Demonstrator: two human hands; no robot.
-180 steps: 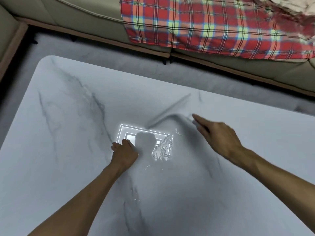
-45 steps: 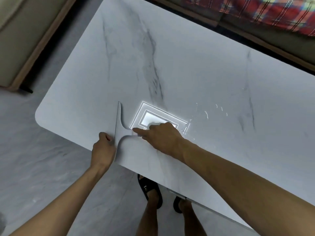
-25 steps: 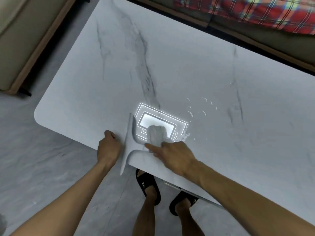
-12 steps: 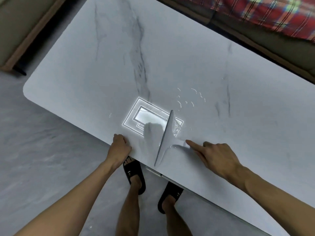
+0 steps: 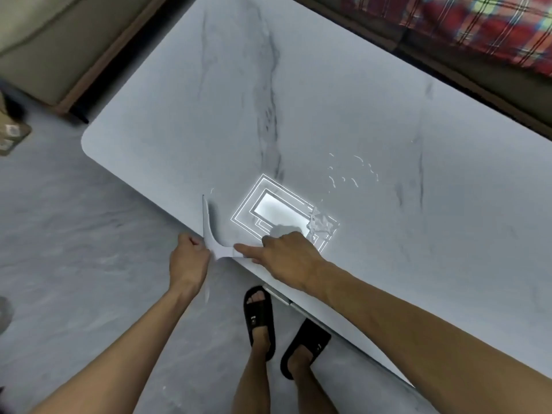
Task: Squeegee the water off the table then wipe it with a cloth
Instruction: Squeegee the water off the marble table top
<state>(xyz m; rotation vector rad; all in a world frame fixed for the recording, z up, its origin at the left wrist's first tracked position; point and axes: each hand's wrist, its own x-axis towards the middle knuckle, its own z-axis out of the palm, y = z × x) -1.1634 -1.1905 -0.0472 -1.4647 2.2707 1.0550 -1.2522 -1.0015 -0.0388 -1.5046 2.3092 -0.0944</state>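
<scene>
Right hand [image 5: 286, 255] wrapped round the handle of the squeegee [image 5: 216, 248], forefinger laid straight along it toward the blade. Left hand [image 5: 186, 259] in a loose fist at the near edge of the worktop [image 5: 328, 100], just beside the blade, thumb on top (cannot tell if gripping anything, or if touching the blade). Squeegee pale grey and T-shaped, at the near edge of the marble worktop toward its left end: upper part of the blade lying on the surface, lower part hanging out past the edge over the grey floor [image 5: 74, 234]. Small puddle of water [image 5: 321, 225] on the worktop just beyond the right hand, at the corner of a bright rectangular light reflection [image 5: 274, 209]; scattered droplets [image 5: 352, 177] farther out, well apart from the blade. Below the edge, two feet in black sandals [image 5: 259, 315]. Beyond the far side, a red plaid blanket [image 5: 493, 31], blurred; off the left end, a beige sofa [image 5: 44, 40].
</scene>
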